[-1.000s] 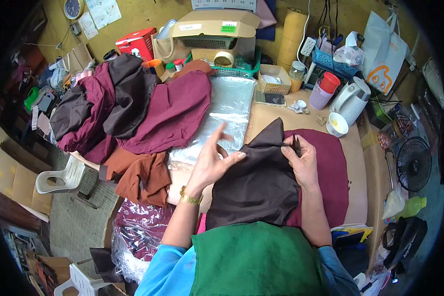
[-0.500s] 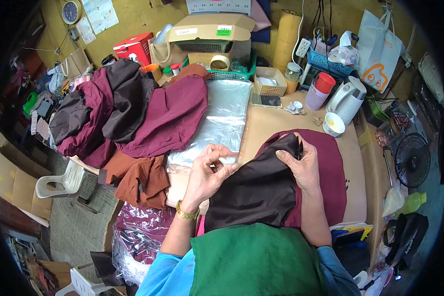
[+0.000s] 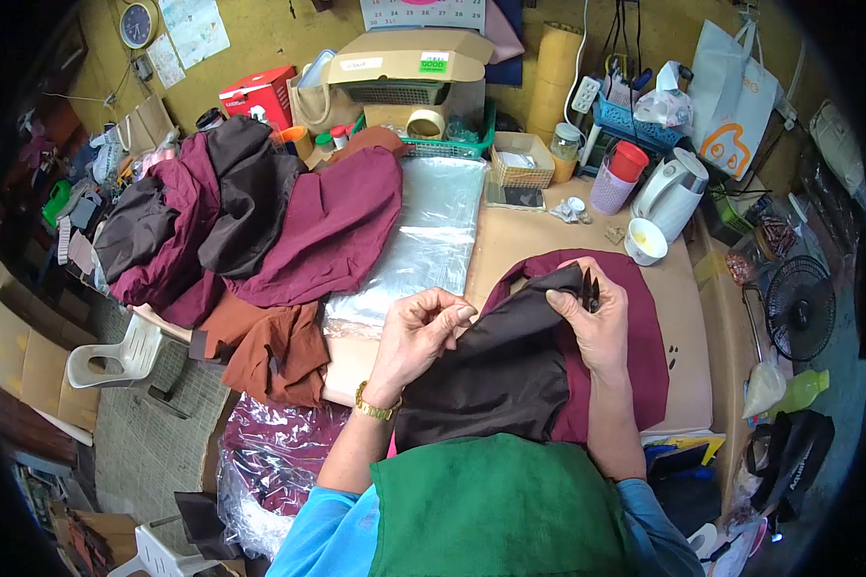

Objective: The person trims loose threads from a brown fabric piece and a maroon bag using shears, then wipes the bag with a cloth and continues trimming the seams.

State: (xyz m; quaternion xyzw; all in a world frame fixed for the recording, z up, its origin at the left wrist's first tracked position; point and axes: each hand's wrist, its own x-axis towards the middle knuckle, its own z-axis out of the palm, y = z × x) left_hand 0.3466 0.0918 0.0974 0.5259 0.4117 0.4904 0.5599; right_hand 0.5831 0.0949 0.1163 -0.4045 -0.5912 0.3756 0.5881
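Observation:
Dark brown fabric (image 3: 496, 385) with maroon fabric (image 3: 635, 337) joined or lying under it is spread across the table edge in front of me. My right hand (image 3: 595, 313) grips the upper edge of the dark fabric between thumb and fingers. Two black pointed tips, like small thread snips (image 3: 591, 290), stick up from that same hand. To the left, my left hand (image 3: 421, 337) is closed in a pinch right at the fabric's edge. What lies between its fingertips is too small to make out. A gold-coloured watch (image 3: 377, 404) is on the left wrist.
Maroon and black garments (image 3: 250, 212) are heaped at the left. Clear plastic bags (image 3: 423, 231) lie mid-table. At the right stand a white kettle (image 3: 672, 192), a red cup (image 3: 628, 162) and a small bowl (image 3: 646, 242). A wrapped bundle (image 3: 279, 452) is below the table's left edge.
My left fingers have drawn together into a tighter pinch and shifted slightly right. My right hand has turned a little, so the black tips show more. The fabric's upper edge has shifted slightly.

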